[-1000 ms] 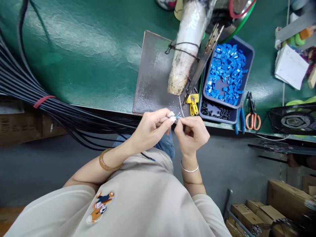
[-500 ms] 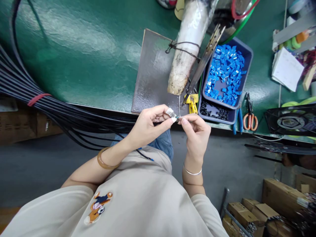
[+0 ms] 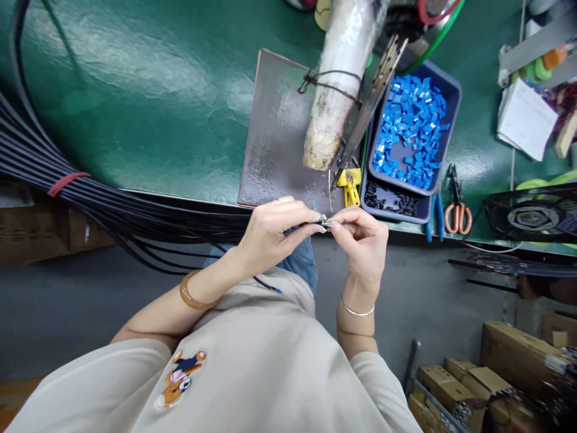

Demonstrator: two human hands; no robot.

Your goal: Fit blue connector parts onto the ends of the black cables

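Observation:
My left hand [image 3: 278,231] pinches a small, thin cable end [image 3: 325,224] between thumb and forefinger, in front of the bench edge. The thumb and forefinger of my right hand [image 3: 360,240] close on its tip from the other side. Bluish and silvery bits show between the fingertips, but the detail is too small to make out. A thin white strand [image 3: 330,191] stands just beyond the fingertips. A yellow hand tool [image 3: 350,185] lies on the dark board [image 3: 274,132] behind my right hand.
Long black cables [image 3: 148,219], tied with a red band [image 3: 67,182], run along the bench edge at left. A wrapped cylinder [image 3: 331,108] overhangs the board. At right are a bin of blue pieces [image 3: 410,138], a bin of black pieces [image 3: 392,201], orange-handled cutters [image 3: 457,213] and a fan [image 3: 527,216].
My left fingers have straightened and turned over the held end, hiding the white patch and teal bit seen before. Both hands stay pinched together at nearly the same spot.

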